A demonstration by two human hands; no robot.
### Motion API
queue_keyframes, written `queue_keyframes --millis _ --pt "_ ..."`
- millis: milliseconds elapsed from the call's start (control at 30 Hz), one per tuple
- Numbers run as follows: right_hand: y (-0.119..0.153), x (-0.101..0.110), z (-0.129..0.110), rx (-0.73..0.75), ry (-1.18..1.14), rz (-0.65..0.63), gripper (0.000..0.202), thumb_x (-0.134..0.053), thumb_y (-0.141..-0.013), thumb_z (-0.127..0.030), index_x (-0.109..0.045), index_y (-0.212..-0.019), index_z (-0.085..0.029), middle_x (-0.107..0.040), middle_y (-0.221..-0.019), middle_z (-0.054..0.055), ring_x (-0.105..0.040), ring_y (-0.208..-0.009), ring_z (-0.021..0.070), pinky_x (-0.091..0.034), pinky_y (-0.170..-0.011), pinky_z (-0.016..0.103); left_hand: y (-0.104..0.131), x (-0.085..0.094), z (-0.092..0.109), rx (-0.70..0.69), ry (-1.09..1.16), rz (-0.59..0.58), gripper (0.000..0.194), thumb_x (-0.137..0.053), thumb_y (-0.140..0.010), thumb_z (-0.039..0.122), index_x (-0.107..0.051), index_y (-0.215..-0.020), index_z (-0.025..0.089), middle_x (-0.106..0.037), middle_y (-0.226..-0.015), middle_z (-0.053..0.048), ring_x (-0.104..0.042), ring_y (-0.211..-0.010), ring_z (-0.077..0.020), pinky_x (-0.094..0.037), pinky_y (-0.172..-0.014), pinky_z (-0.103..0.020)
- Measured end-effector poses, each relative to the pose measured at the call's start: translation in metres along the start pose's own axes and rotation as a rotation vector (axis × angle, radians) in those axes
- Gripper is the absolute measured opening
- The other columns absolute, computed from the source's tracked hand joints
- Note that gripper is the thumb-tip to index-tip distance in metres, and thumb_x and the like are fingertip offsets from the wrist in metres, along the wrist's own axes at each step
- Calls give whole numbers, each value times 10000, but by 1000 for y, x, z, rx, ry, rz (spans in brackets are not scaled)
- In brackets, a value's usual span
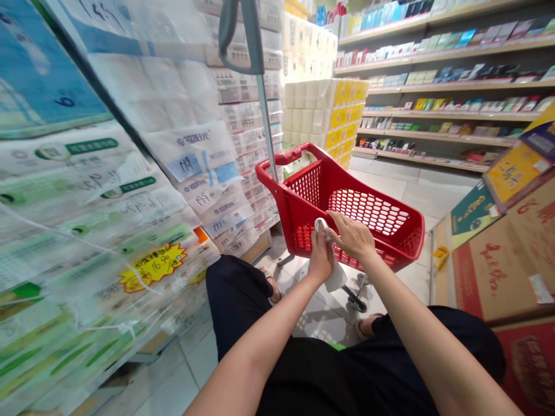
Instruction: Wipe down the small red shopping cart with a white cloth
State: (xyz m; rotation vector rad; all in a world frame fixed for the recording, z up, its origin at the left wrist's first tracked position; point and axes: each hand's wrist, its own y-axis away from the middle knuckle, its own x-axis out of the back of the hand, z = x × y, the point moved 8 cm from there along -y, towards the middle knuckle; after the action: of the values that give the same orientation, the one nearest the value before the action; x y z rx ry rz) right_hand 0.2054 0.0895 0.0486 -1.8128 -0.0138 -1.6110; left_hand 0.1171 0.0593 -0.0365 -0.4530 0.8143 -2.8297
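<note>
A white cloth (336, 278) is bunched between my hands, and its loose end hangs below them. My left hand (321, 257) is closed around it, with a fold sticking up past the fingertips. My right hand (356, 238) meets it from the right, thumb side against the cloth and the other fingers reaching toward the basket. Directly in front of both hands stands a red shopping cart (368, 205) with a perforated basket. Its grey handle (255, 40) rises on a metal pole at the upper left. Nothing is visible inside the basket.
Wrapped tissue packs (191, 156) are stacked along the left, with a yellow price tag (154, 267) on one. Yellow and white paper packs (325, 110) stand behind the cart. Shelves (455, 98) of small goods line the back. Cardboard boxes (505, 266) stand close on the right.
</note>
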Motion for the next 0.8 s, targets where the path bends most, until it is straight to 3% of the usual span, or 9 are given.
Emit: queue_keyframes --millis 133,300,367,467,533,600,700,800 --pt "13 13 -12 126 -84 106 603 -358 -960 -527 -299 -1494 -252 -392 -1513 63 -456 -1285 237 -381 -1002 364 -34 19 23 -8 41 58 592 -412 -973 258 -175 -1515 263 -313 -1524 -109 -336 -1402 -213 -288 -1174 -420" --pt "46 7 -5 46 -92 215 614 -427 -934 -423 -275 -1497 -231 -347 -1529 91 -319 -1393 265 -296 -1103 448 -66 25 38 -25 61 2 460 -468 -915 186 -364 -1362 221 -466 -1398 -107 -434 -1324 -209 -331 -1137 -402" --pt "58 -2 0 21 -71 216 585 -462 -914 -371 -315 -1462 -229 -377 -1505 103 -320 -1393 267 -291 -1106 466 -71 20 42 -17 28 -91 456 -496 -886 173 -386 -1326 218 -526 -1327 -98 -523 -1229 -209 -401 -1078 -387" --pt "69 -6 16 -90 -58 279 485 -497 -889 -314 -404 -1356 -227 -412 -1471 124 -360 -1366 266 -330 -1076 470 -69 0 54 -59 -7 -347 518 -519 -869 196 -362 -1362 224 -597 -1228 -77 -619 -1069 -199 -487 -963 -353" --pt "71 -3 25 -151 -59 322 400 -510 -882 -313 -456 -1266 -214 -430 -1452 137 -403 -1330 263 -358 -1048 452 -63 -13 67 -123 -20 -515 564 -515 -876 216 -327 -1408 233 -603 -1238 -72 -641 -1031 -193 -506 -919 -324" --pt "69 -1 32 -170 -67 327 329 -507 -883 -315 -490 -1193 -205 -482 -1406 137 -460 -1270 248 -371 -1029 415 -60 -20 79 -189 -75 -610 569 -492 -901 243 -304 -1439 241 -605 -1255 -69 -648 -1029 -192 -504 -907 -307" --pt "70 5 42 -200 -66 317 256 -491 -882 -293 -515 -1121 -206 -573 -1308 114 -522 -1182 222 -363 -1021 374 -69 -15 92 -288 -265 -592 497 -437 -952 313 -341 -1435 244 -658 -1160 -54 -654 -1005 -200 -483 -911 -319" --pt "81 13 57 -248 -39 347 227 -474 -873 -274 -524 -1085 -208 -615 -1241 104 -547 -1137 223 -344 -1019 377 -90 7 97 -438 -477 -474 433 -431 -968 358 -432 -1381 229 -629 -1219 -74 -593 -1118 -212 -406 -1005 -350"
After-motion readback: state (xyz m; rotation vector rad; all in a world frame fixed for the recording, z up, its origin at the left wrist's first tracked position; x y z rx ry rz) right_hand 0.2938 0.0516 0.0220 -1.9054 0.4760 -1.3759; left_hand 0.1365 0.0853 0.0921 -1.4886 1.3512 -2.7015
